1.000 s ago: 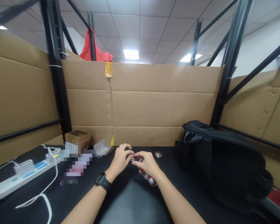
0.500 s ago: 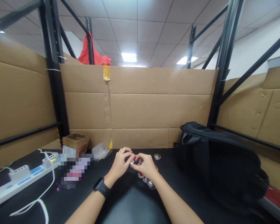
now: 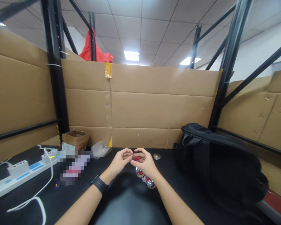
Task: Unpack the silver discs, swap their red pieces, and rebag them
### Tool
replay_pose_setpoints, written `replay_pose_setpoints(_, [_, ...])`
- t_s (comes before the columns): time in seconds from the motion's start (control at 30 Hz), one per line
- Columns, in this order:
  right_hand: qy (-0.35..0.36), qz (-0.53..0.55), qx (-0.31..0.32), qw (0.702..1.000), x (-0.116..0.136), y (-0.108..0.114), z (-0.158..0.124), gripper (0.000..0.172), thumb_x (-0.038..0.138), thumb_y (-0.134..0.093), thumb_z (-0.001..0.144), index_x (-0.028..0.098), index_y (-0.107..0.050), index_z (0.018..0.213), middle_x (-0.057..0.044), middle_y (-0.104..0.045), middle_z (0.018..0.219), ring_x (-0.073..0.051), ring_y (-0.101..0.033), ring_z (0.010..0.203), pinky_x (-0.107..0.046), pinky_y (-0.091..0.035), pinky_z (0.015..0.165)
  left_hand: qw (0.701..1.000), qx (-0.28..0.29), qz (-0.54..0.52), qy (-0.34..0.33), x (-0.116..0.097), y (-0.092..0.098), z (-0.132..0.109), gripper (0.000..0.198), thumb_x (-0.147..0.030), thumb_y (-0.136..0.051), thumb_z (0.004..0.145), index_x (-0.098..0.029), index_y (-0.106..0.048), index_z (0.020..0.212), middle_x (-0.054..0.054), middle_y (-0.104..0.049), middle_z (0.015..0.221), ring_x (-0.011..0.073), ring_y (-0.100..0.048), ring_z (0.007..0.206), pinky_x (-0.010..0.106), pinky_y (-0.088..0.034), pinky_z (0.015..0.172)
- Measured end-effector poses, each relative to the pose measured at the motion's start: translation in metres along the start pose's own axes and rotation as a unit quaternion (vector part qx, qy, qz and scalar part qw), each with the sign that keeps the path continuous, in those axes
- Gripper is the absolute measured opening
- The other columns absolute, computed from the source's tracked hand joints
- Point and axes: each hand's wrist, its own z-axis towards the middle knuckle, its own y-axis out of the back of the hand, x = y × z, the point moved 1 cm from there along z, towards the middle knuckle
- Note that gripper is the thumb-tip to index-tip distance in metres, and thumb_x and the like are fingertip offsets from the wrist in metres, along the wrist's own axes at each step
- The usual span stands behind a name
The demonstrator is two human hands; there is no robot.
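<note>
My left hand (image 3: 120, 160), with a dark watch (image 3: 99, 184) on its wrist, is closed in a pinch; what is between its fingertips is too small to make out. Its fingertips meet those of my right hand (image 3: 145, 163). The right fingers curl round a small red piece (image 3: 136, 159), partly hidden by them. Below the right hand, several round silver metal pieces with red centres (image 3: 140, 172) lie close together on the black tabletop (image 3: 131, 206). Another round silver piece (image 3: 156, 156) lies apart, beyond the right hand.
A white power strip (image 3: 21, 176) with a loose white cable lies at left. Behind it are a small cardboard box (image 3: 76, 140) and a clear plastic bag (image 3: 100, 150). A large black backpack (image 3: 220, 165) takes up the right side. Cardboard panels (image 3: 140, 109) wall the back.
My hands have shifted slightly, and the red piece shows more between them; the silver seen at the fingertips before is no longer visible. The camera view has moved a little.
</note>
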Motion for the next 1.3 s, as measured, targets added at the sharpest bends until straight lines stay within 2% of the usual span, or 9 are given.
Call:
replay_pose_setpoints(0.13, [0.007, -0.027, 0.001, 1.000, -0.005, 0.002, 0.002, 0.048, 0.029, -0.083, 0.065, 0.022, -0.060, 0.108, -0.007, -0.074, 0.098, -0.022, -0.073, 0.086, -0.033, -0.060, 0.074, 0.998, 0.012, -0.038, 0.048, -0.001, 0.000, -0.001, 0.033, -0.033, -0.074, 0.075, -0.019, -0.054, 0.096, 0.002, -0.069, 0.085, 0.0158, -0.069, 0.076, 0.029, -0.054, 0.072])
replay_pose_setpoints(0.3, [0.014, -0.051, 0.010, 0.999, -0.002, 0.005, 0.002, 0.046, 0.023, -0.081, 0.065, 0.021, -0.062, 0.106, -0.005, -0.075, 0.093, -0.021, -0.073, 0.086, -0.034, -0.059, 0.079, 0.998, 0.019, -0.040, 0.055, 0.000, -0.003, 0.000, 0.038, -0.032, -0.077, 0.072, -0.018, -0.054, 0.099, 0.005, -0.071, 0.089, 0.0189, -0.070, 0.084, 0.032, -0.054, 0.078])
replay_pose_setpoints(0.47, [0.011, -0.078, 0.025, 0.997, 0.004, 0.005, 0.000, 0.048, 0.020, -0.079, 0.063, 0.021, -0.061, 0.108, -0.005, -0.075, 0.094, -0.020, -0.073, 0.086, -0.033, -0.059, 0.078, 0.990, 0.058, -0.095, 0.086, 0.004, -0.005, -0.002, 0.040, -0.027, -0.075, 0.073, -0.020, -0.050, 0.103, 0.006, -0.070, 0.094, 0.0190, -0.070, 0.086, 0.031, -0.053, 0.077])
replay_pose_setpoints(0.67, [0.067, -0.131, 0.030, 0.989, 0.004, 0.001, -0.001, 0.045, 0.014, -0.071, 0.065, 0.021, -0.062, 0.108, -0.004, -0.074, 0.098, -0.020, -0.072, 0.091, -0.031, -0.058, 0.082, 0.998, 0.035, 0.053, -0.002, 0.003, 0.000, -0.002, 0.030, -0.020, -0.066, 0.077, -0.020, -0.050, 0.102, 0.002, -0.067, 0.090, 0.0134, -0.065, 0.079, 0.027, -0.051, 0.074])
replay_pose_setpoints(0.83, [0.076, -0.151, -0.009, 0.986, 0.002, 0.010, 0.003, 0.053, 0.018, -0.075, 0.063, 0.021, -0.059, 0.114, -0.005, -0.073, 0.104, -0.019, -0.071, 0.090, -0.031, -0.058, 0.082, 0.976, -0.006, 0.205, -0.071, -0.005, 0.009, -0.002, 0.024, -0.015, -0.057, 0.078, -0.020, -0.053, 0.101, -0.001, -0.063, 0.082, 0.0121, -0.060, 0.071, 0.024, -0.047, 0.068])
replay_pose_setpoints(1.0, [0.058, -0.204, -0.044, 0.976, -0.007, 0.038, 0.014, 0.042, 0.023, -0.075, 0.065, 0.020, -0.067, 0.106, -0.005, -0.075, 0.095, -0.021, -0.072, 0.089, -0.033, -0.058, 0.082, 0.929, -0.069, 0.344, -0.120, -0.003, 0.033, 0.003, 0.025, -0.011, -0.050, 0.080, -0.020, -0.058, 0.101, 0.003, -0.067, 0.093, 0.0140, -0.062, 0.076, 0.026, -0.047, 0.074])
replay_pose_setpoints(1.1, [0.034, -0.260, -0.095, 0.960, -0.017, 0.068, 0.020, 0.040, 0.024, -0.072, 0.066, 0.018, -0.070, 0.105, -0.007, -0.076, 0.094, -0.022, -0.072, 0.088, -0.033, -0.057, 0.080, 0.919, -0.037, 0.382, -0.097, 0.006, 0.058, 0.004, 0.023, -0.010, -0.048, 0.079, -0.020, -0.061, 0.096, 0.004, -0.069, 0.089, 0.0156, -0.064, 0.079, 0.026, -0.048, 0.075])
replay_pose_setpoints(1.2, [0.040, -0.326, -0.151, 0.933, -0.033, 0.100, 0.021, 0.037, 0.024, -0.069, 0.065, 0.015, -0.071, 0.101, -0.011, -0.073, 0.105, -0.021, -0.071, 0.085, -0.030, -0.057, 0.076, 0.915, 0.009, 0.402, -0.043, 0.018, 0.081, 0.003, 0.022, -0.011, -0.050, 0.075, -0.018, -0.063, 0.091, 0.003, -0.070, 0.081, 0.0155, -0.065, 0.073, 0.025, -0.048, 0.069])
replay_pose_setpoints(1.3, [0.006, -0.410, -0.168, 0.896, -0.051, 0.122, 0.019, 0.030, 0.021, -0.069, 0.064, 0.016, -0.073, 0.094, -0.009, -0.074, 0.097, -0.022, -0.070, 0.087, -0.032, -0.054, 0.081, 0.919, 0.053, 0.391, 0.006, 0.027, 0.094, 0.001, 0.024, -0.012, -0.053, 0.071, -0.017, -0.064, 0.091, 0.002, -0.070, 0.077, 0.0150, -0.065, 0.067, 0.023, -0.048, 0.064])
